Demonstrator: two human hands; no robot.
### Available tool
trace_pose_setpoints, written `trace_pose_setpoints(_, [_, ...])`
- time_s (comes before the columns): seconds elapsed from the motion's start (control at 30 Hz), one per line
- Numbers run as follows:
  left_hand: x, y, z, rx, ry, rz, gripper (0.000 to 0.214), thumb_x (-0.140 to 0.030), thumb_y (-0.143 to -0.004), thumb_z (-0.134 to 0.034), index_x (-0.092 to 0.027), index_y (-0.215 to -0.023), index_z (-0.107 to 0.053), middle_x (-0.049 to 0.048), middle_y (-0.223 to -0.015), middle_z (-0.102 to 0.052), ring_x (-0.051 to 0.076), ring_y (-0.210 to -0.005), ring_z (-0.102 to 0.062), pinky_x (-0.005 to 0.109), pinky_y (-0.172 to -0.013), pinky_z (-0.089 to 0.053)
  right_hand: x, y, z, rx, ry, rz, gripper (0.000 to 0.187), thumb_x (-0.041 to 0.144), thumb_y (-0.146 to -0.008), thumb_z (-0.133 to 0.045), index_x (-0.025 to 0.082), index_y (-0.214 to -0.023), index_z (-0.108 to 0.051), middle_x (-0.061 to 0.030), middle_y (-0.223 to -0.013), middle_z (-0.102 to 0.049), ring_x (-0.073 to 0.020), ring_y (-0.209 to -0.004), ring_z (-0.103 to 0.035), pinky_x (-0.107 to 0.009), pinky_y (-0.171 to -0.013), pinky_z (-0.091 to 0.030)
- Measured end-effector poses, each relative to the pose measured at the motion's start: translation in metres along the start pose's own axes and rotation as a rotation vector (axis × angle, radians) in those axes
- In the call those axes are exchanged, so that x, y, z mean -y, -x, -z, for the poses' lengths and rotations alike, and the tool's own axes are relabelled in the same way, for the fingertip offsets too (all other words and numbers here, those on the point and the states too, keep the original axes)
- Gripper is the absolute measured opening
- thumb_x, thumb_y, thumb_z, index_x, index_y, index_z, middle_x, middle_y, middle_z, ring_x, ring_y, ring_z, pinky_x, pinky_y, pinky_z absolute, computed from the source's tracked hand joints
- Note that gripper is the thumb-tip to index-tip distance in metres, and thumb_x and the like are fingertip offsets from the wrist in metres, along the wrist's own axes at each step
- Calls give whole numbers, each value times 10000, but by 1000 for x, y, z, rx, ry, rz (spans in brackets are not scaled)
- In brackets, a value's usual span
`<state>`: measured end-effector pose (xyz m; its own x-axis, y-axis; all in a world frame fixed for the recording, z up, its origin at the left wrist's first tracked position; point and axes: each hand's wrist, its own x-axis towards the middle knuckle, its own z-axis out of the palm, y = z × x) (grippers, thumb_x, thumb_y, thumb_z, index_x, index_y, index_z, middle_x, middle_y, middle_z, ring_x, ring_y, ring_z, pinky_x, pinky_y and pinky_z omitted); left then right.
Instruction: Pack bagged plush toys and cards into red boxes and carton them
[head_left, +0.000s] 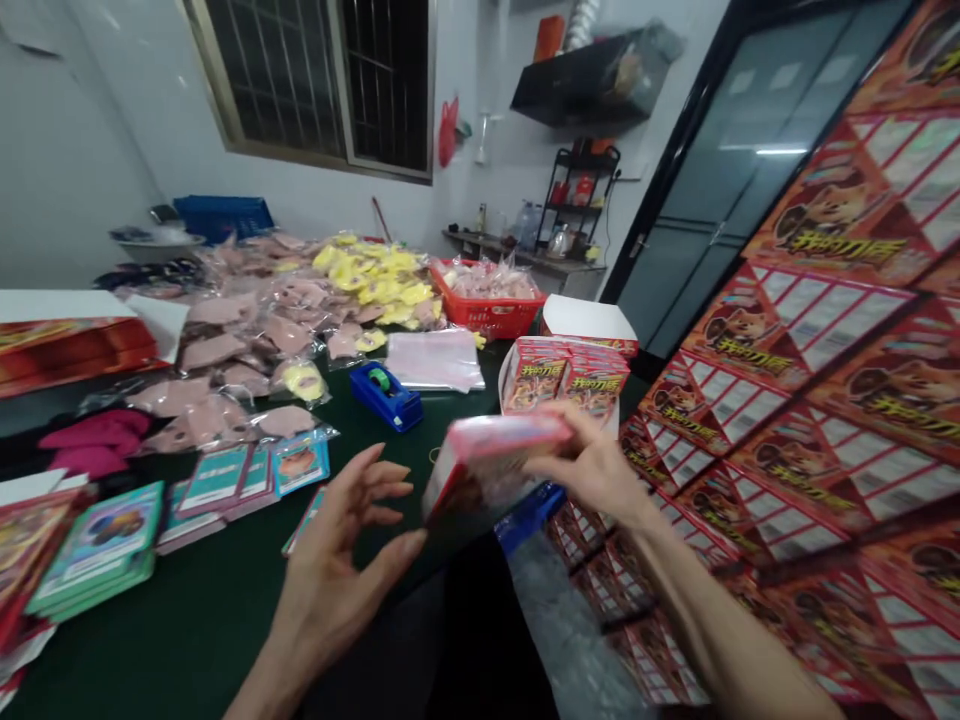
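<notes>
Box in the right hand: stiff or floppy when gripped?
Probably fairly stiff: the box keeps its square edges while the right hand grips it near one end. Likely light, since that one hand bears it. Its walls look like card, so a hard squeeze might dent it, though blur makes that uncertain.

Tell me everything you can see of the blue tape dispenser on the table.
The tape dispenser is a blue, glossy, plastic-looking desktop unit with a tape roll on a green hub seated in its top. It stands at an angle on the dark green table top, with no hand on it. Clear plastic sheets lie close beside it.
</notes>
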<state>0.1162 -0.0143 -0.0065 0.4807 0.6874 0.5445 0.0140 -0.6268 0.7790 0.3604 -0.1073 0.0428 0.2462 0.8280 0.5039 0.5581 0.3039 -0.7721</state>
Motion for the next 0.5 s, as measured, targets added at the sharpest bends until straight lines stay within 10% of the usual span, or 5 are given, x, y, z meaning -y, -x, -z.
trace_pose_setpoints(0.23, [17,-68,-111,466,-346,-241,530,-289,-802,-587,-147,-1281,-411,156,-1347,-454,243,-1258,-439,390,-1017,-424,-74,-64,95,-51,125,61,453,370,-720,-680,249,-1066,-414,-21,-998,-573,-164,-777,-585,-279,-635,-480])
trace_pose_setpoints(0.5, [48,-99,-187,763,-646,-230,625,-220,-714,-649,-123,-1268,-376,198,-1342,-441,336,-1262,-400,521,-943,-402,-104,-82,94,-41,1245,47,334,275,-756,-660,168,-1064,-587,-152,-1115,-572,-277,-965,-526,-363,-773,-404])
